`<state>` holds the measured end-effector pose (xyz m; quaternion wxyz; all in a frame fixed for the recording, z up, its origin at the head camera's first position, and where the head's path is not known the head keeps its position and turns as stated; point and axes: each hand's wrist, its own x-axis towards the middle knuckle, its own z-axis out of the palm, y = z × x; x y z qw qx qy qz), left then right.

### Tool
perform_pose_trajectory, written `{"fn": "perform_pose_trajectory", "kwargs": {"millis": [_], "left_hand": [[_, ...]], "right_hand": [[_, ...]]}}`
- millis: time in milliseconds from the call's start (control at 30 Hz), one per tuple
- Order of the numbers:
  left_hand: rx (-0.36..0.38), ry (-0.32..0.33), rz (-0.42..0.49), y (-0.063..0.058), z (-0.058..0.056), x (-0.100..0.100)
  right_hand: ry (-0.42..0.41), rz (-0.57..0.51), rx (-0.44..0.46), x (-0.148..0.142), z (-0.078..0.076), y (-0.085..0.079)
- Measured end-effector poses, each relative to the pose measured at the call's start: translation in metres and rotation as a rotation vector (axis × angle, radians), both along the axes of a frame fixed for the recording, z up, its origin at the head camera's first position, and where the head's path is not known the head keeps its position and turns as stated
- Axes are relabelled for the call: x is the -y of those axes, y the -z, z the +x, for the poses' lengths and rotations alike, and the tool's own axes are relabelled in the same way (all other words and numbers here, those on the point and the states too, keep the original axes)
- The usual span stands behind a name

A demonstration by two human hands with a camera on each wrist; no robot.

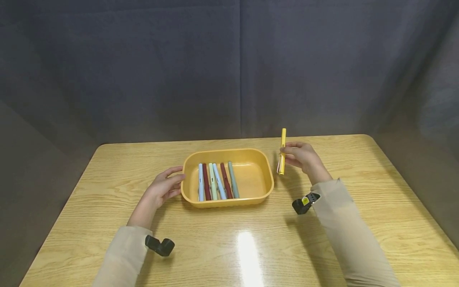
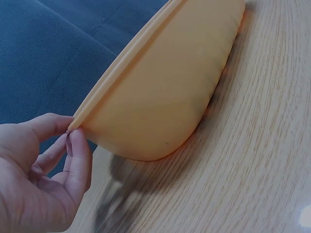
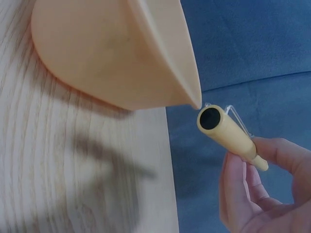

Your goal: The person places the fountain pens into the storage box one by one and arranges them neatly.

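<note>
A yellow-orange plastic basin (image 1: 254, 198) stands on the table, with several capped pens (image 1: 212, 181) lying side by side in its left half: light blue, dark red, pale green and grey-green. My left hand (image 1: 165, 186) pinches the basin's left rim between thumb and fingers; the left wrist view shows this hand (image 2: 46, 174) close up at the basin's edge (image 2: 146, 82). Off the right side of the basin, my right hand (image 1: 303, 156) holds a yellow pen (image 1: 283, 151) in the air. That pen (image 3: 231, 136) has a wire clip and a dark round end in the right wrist view.
The wooden table (image 1: 208, 243) extends around the basin and has a bright reflection near its front. Behind the table's far edge hangs a dark grey-blue curtain (image 1: 161, 79). A black wrist camera (image 1: 160, 245) sits on the left sleeve, another camera (image 1: 305, 203) on the right.
</note>
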<state>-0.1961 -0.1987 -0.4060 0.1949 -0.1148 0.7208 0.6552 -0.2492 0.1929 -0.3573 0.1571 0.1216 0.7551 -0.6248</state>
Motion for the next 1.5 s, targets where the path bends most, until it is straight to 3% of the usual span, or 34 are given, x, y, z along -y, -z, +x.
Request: {"fn": "perform_pose_trajectory", "kwargs": {"millis": [467, 1133, 1500], "left_hand": [[0.003, 0.004, -0.004, -0.001, 0.002, 0.001], [-0.001, 0.003, 0.016, 0.0, 0.003, 0.004], [0.003, 0.006, 0.001, 0.002, 0.001, 0.004]], "right_hand": [[0.003, -0.059, 0.004, 0.017, 0.002, -0.01], [-0.074, -0.024, -0.025, 0.045, 0.006, -0.016], [-0.13, 0.023, -0.032, 0.065, 0.006, -0.009]]}}
